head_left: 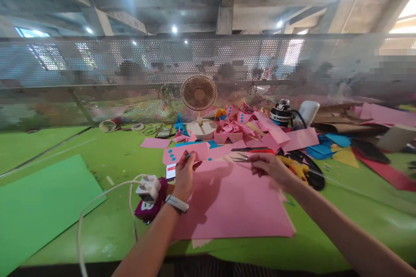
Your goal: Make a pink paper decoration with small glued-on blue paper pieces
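Note:
My left hand [186,173], with a white band on its wrist, is pinched over a pink paper strip [201,150] marked with blue diamond shapes. A small blue paper piece [187,153] shows at its fingertips. In my right hand [268,168] is a pair of metal tweezers [239,157], tips apart and pointing left. Both hands are above a stack of large pink paper sheets [237,203]. Just beyond the tweezers lies a black and red tool [255,150], whose kind I cannot make out.
A white fan [199,93] stands behind a heap of pink paper scraps [240,127]. By my left forearm sits a purple power strip [151,205] with a white charger and cable. Green sheet [48,212] at left; yellow glue gun [295,168] at right. A mesh partition [130,95] runs behind.

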The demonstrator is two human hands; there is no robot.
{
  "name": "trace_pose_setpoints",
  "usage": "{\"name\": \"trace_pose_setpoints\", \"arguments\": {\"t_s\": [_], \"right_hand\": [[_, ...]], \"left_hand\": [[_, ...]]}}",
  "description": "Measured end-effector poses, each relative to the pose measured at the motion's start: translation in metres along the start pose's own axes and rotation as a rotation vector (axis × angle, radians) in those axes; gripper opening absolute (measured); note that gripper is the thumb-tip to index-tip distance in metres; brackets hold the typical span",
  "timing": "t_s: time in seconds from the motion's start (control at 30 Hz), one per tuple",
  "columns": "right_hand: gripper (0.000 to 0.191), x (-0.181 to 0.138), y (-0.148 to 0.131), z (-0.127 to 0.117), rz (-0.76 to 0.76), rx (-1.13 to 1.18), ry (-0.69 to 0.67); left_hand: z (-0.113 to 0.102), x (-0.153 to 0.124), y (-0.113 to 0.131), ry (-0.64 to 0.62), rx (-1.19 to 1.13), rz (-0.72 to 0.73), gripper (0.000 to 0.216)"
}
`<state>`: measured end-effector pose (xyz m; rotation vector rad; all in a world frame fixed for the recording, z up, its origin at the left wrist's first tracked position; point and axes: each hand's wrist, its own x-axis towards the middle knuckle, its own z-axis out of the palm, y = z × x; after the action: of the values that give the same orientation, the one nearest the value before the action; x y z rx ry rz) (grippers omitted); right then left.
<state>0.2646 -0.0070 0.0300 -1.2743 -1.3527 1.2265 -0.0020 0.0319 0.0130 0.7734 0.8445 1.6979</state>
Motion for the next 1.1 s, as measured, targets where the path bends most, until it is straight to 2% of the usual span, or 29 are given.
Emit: {"name": "trace_pose_setpoints", "arguments": {"t_s": [0.1, 0.2, 0.27, 0.47, 0.63, 0.83, 1.1], "right_hand": [[0.032, 0.012, -0.010, 0.005, -0.075, 0.197, 0.060], [0.035, 0.032, -0.009, 0.019, -0.144, 0.158, 0.174], [0.037, 0.046, -0.005, 0.029, -0.155, 0.108, 0.187], [0.030, 0.080, 0.008, 0.041, -0.102, 0.040, 0.143], [0.029, 0.100, 0.013, 0.055, -0.036, 0.133, 0.168], [0.031, 0.112, 0.025, 0.080, 0.021, 0.185, 0.206], [0.030, 0.110, 0.034, 0.084, 0.045, 0.209, 0.200]], "left_hand": [[-0.003, 0.000, -0.001, -0.018, -0.007, -0.016, 0.029], [-0.004, -0.001, -0.002, -0.032, 0.002, -0.016, 0.029], [-0.005, -0.001, -0.002, -0.012, 0.017, -0.021, 0.030], [-0.004, 0.000, -0.003, 0.070, 0.024, -0.040, 0.034], [-0.005, 0.001, -0.004, 0.075, -0.016, -0.049, 0.033], [-0.006, 0.001, -0.005, 0.082, -0.022, -0.062, 0.032], [-0.006, 0.000, -0.004, 0.045, -0.018, -0.060, 0.031]]}}
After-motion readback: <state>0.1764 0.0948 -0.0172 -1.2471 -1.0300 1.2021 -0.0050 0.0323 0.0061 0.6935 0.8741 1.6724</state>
